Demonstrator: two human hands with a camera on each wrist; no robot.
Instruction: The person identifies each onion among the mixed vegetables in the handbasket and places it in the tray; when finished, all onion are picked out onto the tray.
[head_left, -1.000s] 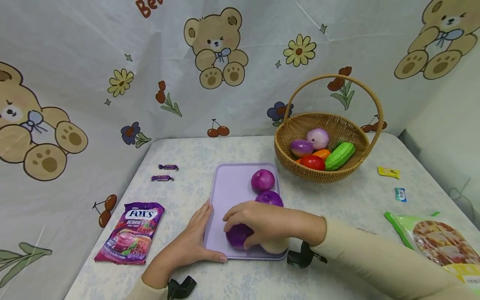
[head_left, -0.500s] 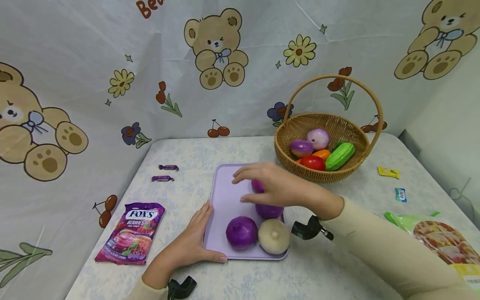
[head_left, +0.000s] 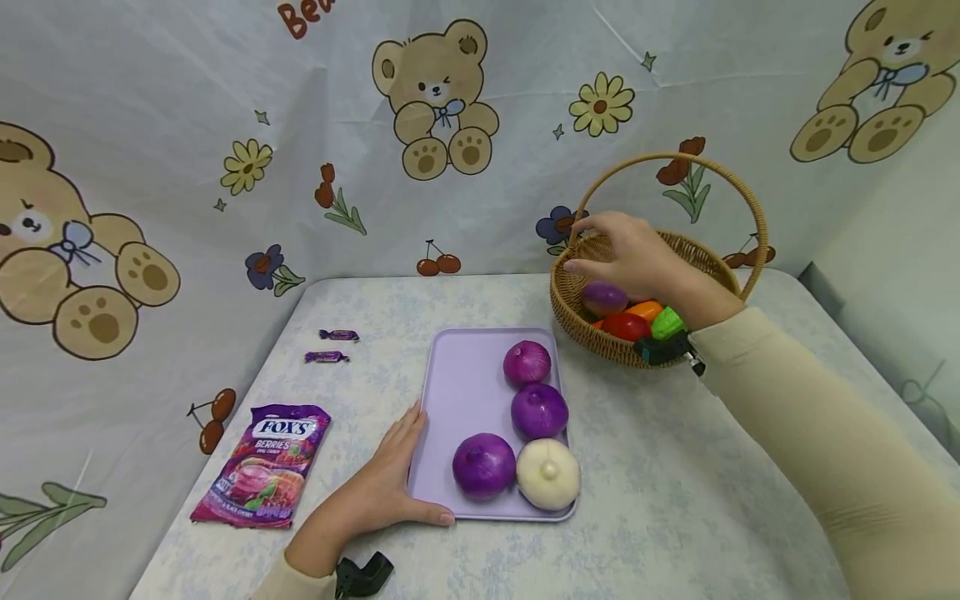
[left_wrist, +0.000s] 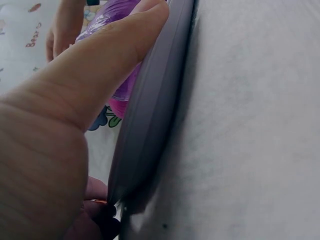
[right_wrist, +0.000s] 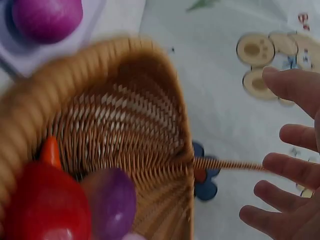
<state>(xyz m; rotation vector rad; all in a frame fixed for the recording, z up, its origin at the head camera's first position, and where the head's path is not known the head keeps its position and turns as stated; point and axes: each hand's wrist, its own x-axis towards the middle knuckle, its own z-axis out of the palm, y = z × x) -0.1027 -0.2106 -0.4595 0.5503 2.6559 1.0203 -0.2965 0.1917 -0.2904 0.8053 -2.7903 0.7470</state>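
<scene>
My left hand (head_left: 378, 492) rests at the near left corner of a lilac tray (head_left: 461, 375), fingers straight along its left side and thumb along the front edge. On the tray are two dark purple onions (head_left: 483, 467), a smaller magenta onion (head_left: 527, 362) and a white onion (head_left: 549, 474). Over the wicker basket (head_left: 566, 312) my right hand (head_left: 633, 254) hovers with spread fingers and nothing in them. Below it lie a purple eggplant-coloured vegetable (head_left: 603, 297), a red tomato (head_left: 627, 326), an orange vegetable (head_left: 647, 310) and a partly hidden green cucumber (head_left: 666, 323).
A purple candy bag (head_left: 266, 467) lies left of the tray, with two wrapped candies (head_left: 326, 357) behind it. The basket's tall handle (head_left: 757, 217) arches above the right forearm. A printed bear cloth (head_left: 510, 217) hangs behind the table.
My right hand has let go of the purple onion at the tray's front and moved back and right to above the basket. The left hand stays at the tray corner.
</scene>
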